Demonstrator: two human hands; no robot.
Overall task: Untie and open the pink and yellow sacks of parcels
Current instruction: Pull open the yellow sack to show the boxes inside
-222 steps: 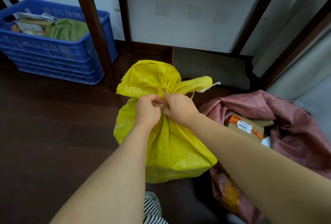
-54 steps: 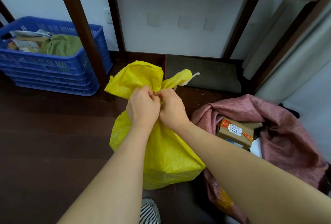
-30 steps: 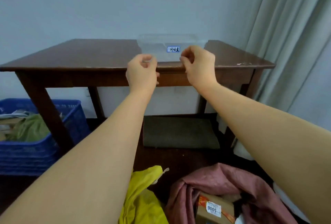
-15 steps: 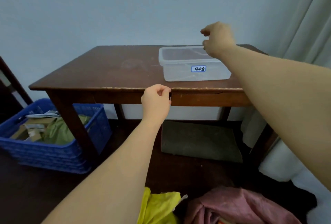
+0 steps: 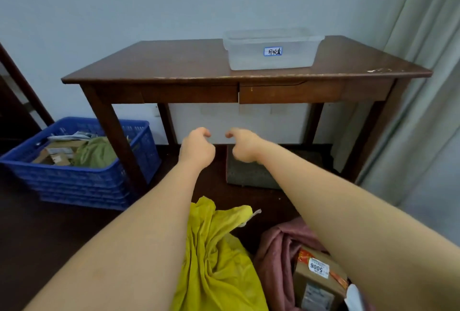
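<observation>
Both lowered from the table (image 5: 189, 61), left hand (image 5: 198, 147) and right hand (image 5: 245, 146) hang curled, empty, above yellow sack (image 5: 216, 256).

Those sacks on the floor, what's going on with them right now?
A person is standing over them with both arms out. The left hand and right hand hang in the air with curled fingers, holding nothing. The yellow sack lies slack below, untouched. The pink sack beside it is open, showing a cardboard parcel.
</observation>
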